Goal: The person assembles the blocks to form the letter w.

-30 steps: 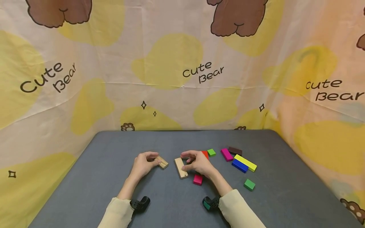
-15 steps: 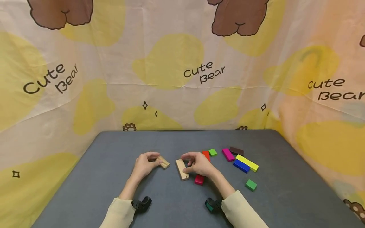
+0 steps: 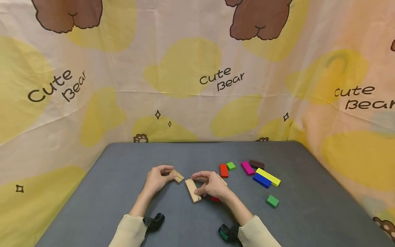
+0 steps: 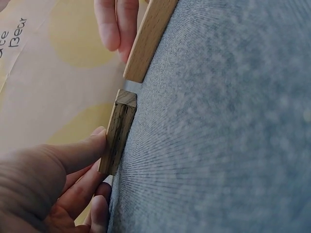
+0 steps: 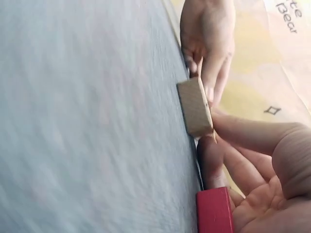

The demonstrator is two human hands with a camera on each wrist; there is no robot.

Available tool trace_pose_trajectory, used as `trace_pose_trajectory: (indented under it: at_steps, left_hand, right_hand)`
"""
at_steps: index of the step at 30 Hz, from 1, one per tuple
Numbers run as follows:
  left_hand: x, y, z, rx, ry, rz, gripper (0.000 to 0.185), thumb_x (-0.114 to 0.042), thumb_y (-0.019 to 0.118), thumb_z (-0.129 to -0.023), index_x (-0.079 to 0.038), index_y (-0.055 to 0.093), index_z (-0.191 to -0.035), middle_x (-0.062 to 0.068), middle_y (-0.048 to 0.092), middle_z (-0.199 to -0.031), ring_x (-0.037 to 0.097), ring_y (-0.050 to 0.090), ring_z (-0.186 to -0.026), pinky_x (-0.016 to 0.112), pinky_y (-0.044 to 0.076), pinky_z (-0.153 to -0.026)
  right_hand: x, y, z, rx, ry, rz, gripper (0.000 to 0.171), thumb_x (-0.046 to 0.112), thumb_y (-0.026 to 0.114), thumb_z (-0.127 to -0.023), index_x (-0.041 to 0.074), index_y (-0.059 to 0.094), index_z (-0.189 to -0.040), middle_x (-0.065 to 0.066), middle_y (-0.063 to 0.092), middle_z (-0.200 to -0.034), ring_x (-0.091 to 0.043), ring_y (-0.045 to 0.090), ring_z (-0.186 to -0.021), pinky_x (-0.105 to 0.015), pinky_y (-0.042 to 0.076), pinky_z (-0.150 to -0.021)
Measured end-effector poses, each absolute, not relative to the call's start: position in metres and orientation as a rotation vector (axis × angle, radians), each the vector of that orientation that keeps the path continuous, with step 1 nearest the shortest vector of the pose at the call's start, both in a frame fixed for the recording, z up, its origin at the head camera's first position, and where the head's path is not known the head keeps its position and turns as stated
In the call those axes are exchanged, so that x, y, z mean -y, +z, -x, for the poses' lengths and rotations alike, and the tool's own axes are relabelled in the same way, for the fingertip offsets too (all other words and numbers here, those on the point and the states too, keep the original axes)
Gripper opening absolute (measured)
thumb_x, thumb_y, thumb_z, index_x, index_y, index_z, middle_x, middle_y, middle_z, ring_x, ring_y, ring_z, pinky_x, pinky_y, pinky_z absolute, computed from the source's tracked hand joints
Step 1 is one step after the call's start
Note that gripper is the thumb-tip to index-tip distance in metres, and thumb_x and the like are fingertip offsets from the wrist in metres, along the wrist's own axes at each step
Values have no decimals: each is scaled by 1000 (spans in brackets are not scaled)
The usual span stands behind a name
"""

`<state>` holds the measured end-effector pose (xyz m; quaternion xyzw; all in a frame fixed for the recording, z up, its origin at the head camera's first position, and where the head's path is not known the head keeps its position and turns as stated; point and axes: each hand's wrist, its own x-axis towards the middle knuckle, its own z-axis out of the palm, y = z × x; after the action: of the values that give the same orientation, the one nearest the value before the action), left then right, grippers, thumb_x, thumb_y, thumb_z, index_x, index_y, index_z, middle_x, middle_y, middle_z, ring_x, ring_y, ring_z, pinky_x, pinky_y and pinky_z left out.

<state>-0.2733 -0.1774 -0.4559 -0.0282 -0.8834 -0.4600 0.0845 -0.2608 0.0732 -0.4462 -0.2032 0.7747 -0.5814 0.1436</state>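
My left hand (image 3: 158,179) pinches a short wooden block (image 3: 178,177) by its left end, thumb on the near side. Dark streaks mark this block in the left wrist view, where it lies along the cloth. To its right, my right hand (image 3: 213,185) holds a longer pale wooden block (image 3: 192,191), thumb near its close end and fingertips at the far end. A small gap separates the two blocks in the left wrist view. Beneath my right hand sits a crimson block (image 5: 214,209), mostly hidden in the head view. Another pale wooden piece (image 3: 223,180) peeks out behind that hand.
Beyond my right hand lie an orange-red block (image 3: 224,171) and a light green block (image 3: 231,166). Further right are magenta (image 3: 248,168), dark brown (image 3: 256,164), yellow (image 3: 268,177) and blue (image 3: 262,180) blocks, with a green block (image 3: 272,201) closer. A bear-print curtain (image 3: 185,68) hangs behind the grey table (image 3: 92,206).
My right hand has drawn the longer wooden block slightly left and towards me, uncovering the orange-red block and a pale wooden piece. The left hand stays in place. The head view has shifted slightly.
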Motion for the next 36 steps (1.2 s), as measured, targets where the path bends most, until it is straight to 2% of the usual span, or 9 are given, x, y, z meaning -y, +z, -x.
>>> trace_pose_trajectory:
  at_steps: [5, 9, 12, 14, 22, 36]
  left_hand:
    - [177, -455, 273, 2629, -1368, 78, 33, -20, 81, -83, -8, 74, -113, 6, 73, -103, 29, 63, -106, 50, 43, -95]
    - [176, -454, 272, 2638, -1364, 78, 32, -18, 80, -84, -7, 73, -114, 6, 73, -104, 30, 63, -107, 51, 43, -94]
    - [175, -454, 272, 2641, -1366, 76, 32, -17, 80, -85, -7, 73, -114, 7, 73, -105, 30, 63, -108, 51, 43, -94]
    - [175, -453, 272, 2641, -1371, 72, 32, -17, 80, -85, -7, 73, -114, 7, 73, -105, 30, 63, -108, 51, 43, -94]
    - [177, -455, 271, 2641, -1402, 69, 32, -19, 79, -86, -9, 73, -116, 7, 72, -107, 31, 60, -113, 52, 41, -97]
    - [176, -454, 269, 2656, -1470, 118, 31, -16, 76, -89, -10, 72, -119, 6, 71, -110, 31, 58, -116, 53, 40, -98]
  right_hand:
    - [-68, -448, 253, -2183, -1750, 564, 48, -6, 79, -78, 0, 66, -124, -14, 65, -123, -14, 59, -63, -28, 52, -61]
    - [-67, -449, 249, -2173, -1786, 520, 49, -4, 80, -78, 0, 65, -125, -14, 65, -123, -18, 66, -83, -29, 54, -69]
    - [-67, -449, 248, -2154, -1812, 500, 46, -4, 80, -78, -2, 67, -122, -15, 67, -119, -23, 65, -102, -32, 55, -74]
    - [-66, -450, 248, -2139, -1816, 502, 42, -4, 79, -78, -2, 68, -119, -15, 68, -115, -25, 66, -103, -32, 55, -73]
    - [-61, -451, 249, -2089, -1822, 488, 35, -7, 77, -79, -5, 70, -113, -16, 70, -107, -19, 68, -85, -32, 56, -66]
    - [-55, -453, 247, -2162, -1840, 430, 29, -10, 81, -74, -9, 70, -100, -20, 70, -93, -19, 66, -69, -36, 56, -60]
